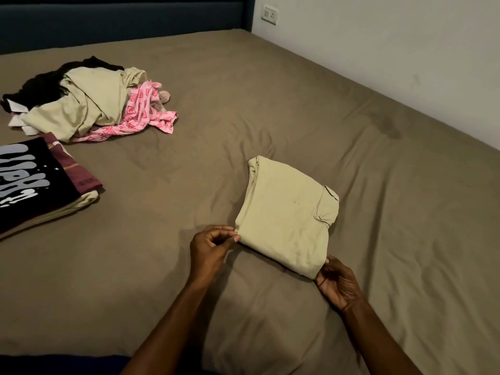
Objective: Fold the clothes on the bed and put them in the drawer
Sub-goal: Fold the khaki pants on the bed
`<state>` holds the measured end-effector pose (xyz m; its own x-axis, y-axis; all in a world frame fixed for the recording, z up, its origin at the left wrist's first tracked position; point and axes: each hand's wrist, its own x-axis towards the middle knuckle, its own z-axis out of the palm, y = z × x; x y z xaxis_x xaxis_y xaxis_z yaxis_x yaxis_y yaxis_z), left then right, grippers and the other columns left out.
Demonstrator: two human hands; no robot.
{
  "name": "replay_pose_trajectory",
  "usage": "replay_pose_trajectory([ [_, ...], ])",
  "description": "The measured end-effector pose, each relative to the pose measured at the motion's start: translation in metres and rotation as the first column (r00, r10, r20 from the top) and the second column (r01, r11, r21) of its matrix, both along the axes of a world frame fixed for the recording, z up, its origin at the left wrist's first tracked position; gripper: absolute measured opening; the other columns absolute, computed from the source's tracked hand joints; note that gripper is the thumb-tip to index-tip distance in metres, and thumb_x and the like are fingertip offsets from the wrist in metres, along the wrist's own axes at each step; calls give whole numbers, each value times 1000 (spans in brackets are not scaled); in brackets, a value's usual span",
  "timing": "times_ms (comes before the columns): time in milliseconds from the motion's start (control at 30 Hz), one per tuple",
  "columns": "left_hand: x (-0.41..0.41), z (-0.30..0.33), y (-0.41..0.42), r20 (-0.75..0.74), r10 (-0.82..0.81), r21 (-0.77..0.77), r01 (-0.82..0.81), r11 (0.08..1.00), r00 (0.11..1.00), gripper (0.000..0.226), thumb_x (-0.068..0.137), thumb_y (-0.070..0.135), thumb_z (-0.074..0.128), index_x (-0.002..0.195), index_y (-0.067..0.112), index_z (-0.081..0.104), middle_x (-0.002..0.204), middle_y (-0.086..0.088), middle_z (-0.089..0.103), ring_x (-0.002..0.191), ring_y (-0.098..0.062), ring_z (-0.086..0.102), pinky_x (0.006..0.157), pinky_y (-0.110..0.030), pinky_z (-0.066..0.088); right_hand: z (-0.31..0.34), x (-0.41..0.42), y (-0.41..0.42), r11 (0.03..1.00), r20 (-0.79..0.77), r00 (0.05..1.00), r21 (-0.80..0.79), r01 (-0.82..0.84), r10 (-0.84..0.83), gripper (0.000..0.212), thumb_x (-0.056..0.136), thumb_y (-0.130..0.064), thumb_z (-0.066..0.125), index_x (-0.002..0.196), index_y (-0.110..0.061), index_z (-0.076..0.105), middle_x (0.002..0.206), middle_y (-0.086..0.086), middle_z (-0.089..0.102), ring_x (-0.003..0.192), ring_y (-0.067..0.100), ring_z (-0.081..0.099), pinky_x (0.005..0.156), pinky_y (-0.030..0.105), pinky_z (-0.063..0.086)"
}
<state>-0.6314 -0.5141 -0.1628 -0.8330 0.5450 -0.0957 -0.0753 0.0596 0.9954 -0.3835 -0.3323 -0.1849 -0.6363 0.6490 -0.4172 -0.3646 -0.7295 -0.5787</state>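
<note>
A pale green shirt (286,212), folded into a rectangle, lies on the brown bed sheet (270,90). My left hand (209,249) pinches its near left corner with curled fingers. At the near right corner, my right hand (336,284) grips the fold's edge. At the far left sits a loose pile of clothes (89,104) in pale green, black and patterned pink. A folded stack (40,185) with a black printed shirt on top lies at the left edge. No drawer is in view.
A dark blue headboard (121,20) runs along the far side. A white wall (405,50) with a socket (270,14) borders the bed on the right. Bare sheet stretches between the pile and the folded shirt.
</note>
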Motion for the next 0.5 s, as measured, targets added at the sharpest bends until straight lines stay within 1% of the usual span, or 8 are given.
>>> replay_pose_trajectory([
  [67,-1,-2,0,-8,-5,-10,5,1000,1000,16,75,2,88,86,12,82,90,-4,78,87,-19,75,91,-41,60,-3,1,3,999,-38,999,1,-34,34,33,55,10,86,72,3,58,68,10,55,75,26,69,82,49,63],
  [100,-1,-2,0,-11,-7,-13,7,1000,1000,16,75,3,88,86,12,82,90,-4,78,87,-19,75,91,-41,60,2,0,0,999,-57,998,-8,-42,42,22,66,14,74,83,11,62,69,12,59,75,27,71,86,52,62],
  [167,0,-3,-1,-20,-14,-16,14,1000,1000,15,76,3,87,87,12,82,90,-3,78,87,-18,75,91,-41,60,3,0,-1,996,-60,994,6,-91,91,37,75,14,61,111,19,66,90,19,73,88,28,76,97,47,56],
  [233,1,-2,-1,-27,-26,-14,26,1000,999,14,77,3,86,87,12,81,90,-3,78,87,-18,75,91,-41,60,2,0,1,990,-50,990,44,-130,132,62,64,8,85,123,14,66,120,26,70,108,33,73,97,44,58],
  [300,1,-1,-3,-31,-32,-20,32,999,999,13,78,5,86,87,13,81,91,-2,77,88,-16,74,91,-39,60,-2,-2,2,987,5,990,75,-140,140,76,52,0,98,121,12,69,126,26,68,111,33,71,90,42,61],
  [367,2,-2,-3,-66,-38,-46,35,998,997,13,79,9,86,86,18,81,92,0,76,88,-14,73,89,-39,60,-1,-7,1,986,82,988,97,-136,129,70,56,-5,99,119,10,71,126,25,68,110,32,72,88,39,62],
  [433,0,-5,-3,-98,-53,-65,47,997,994,13,79,12,87,85,22,81,92,2,75,87,-14,73,88,-40,60,-1,-13,-3,988,141,987,116,-100,83,45,75,-5,84,117,8,73,126,25,68,108,30,73,89,38,62],
  [500,-1,-4,-3,-25,-66,-45,65,997,998,11,79,12,87,86,19,82,91,-1,77,86,-17,74,87,-42,61,0,-19,-6,988,235,972,149,-36,0,25,86,-4,67,106,3,78,122,24,71,103,28,74,89,37,62],
])
